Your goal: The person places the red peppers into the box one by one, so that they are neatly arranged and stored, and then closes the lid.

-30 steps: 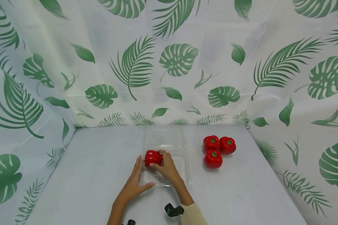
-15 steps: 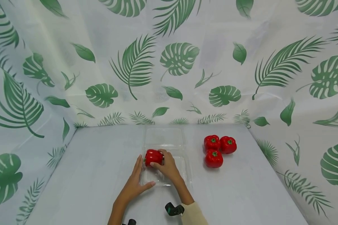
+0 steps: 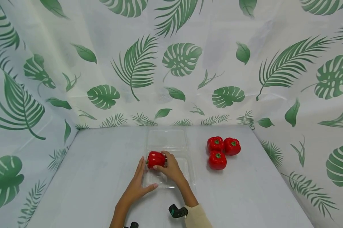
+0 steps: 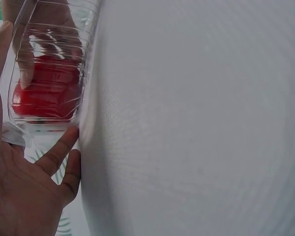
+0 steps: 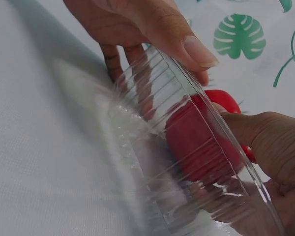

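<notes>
A red bell pepper [image 3: 155,159] lies on its side in the left part of a clear plastic container [image 3: 190,171], its green stem pointing left. My right hand [image 3: 171,169] grips the pepper from the right, thumb in front and fingers behind. The left hand [image 3: 133,189] is spread at the container's front left corner, with fairly straight fingers along the left wall and the thumb by the front rim. Through the ribbed wall in the left wrist view, the pepper [image 4: 46,101] shows low in the container, with right-hand fingers over it.
The container's clear lid [image 3: 166,138] lies folded open toward the back. Three more red bell peppers [image 3: 217,161] stand grouped on the white table [image 3: 103,158] to the right. Leaf-patterned cloth [image 3: 148,110] walls the back and sides. A black device [image 3: 177,211] sits at the right wrist.
Hardly anything differs: the right hand keeps its grip on the bell pepper in the same spot, and the left hand stays at the container. The head view shifts very slightly.
</notes>
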Demonstrator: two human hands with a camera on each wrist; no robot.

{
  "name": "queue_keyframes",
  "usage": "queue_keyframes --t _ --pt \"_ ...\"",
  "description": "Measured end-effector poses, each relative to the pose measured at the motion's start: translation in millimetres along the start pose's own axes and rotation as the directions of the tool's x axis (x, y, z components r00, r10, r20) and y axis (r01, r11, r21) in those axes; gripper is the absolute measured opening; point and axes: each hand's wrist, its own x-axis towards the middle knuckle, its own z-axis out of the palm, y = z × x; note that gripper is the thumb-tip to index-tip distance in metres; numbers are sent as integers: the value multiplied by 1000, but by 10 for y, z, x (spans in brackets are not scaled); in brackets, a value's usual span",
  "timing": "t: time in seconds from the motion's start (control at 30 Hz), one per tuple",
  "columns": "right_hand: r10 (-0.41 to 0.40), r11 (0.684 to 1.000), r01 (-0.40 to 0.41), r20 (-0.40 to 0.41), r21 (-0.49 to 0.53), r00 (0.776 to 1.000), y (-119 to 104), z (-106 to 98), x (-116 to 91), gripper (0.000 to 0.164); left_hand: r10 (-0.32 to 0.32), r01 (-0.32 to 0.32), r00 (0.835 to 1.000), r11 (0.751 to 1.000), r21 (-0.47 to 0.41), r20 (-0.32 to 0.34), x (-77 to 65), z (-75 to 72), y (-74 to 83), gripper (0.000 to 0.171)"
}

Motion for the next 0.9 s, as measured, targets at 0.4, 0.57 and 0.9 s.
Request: queue_keyframes --t 0.4,0.57,0.9 --pt "-8 1000 8 25 17 1000 34 -30 8 73 7 -7 1000 1000 14 4 -2 -3 9 111" --pt "-9 1000 9 27 8 1000 28 -29 5 73 13 -13 1000 1000 15 -8 0 -7 -2 111" --pt "10 1000 -11 48 25 999 11 -68 -31 75 30 -29 999 999 12 -21 7 16 -22 111"
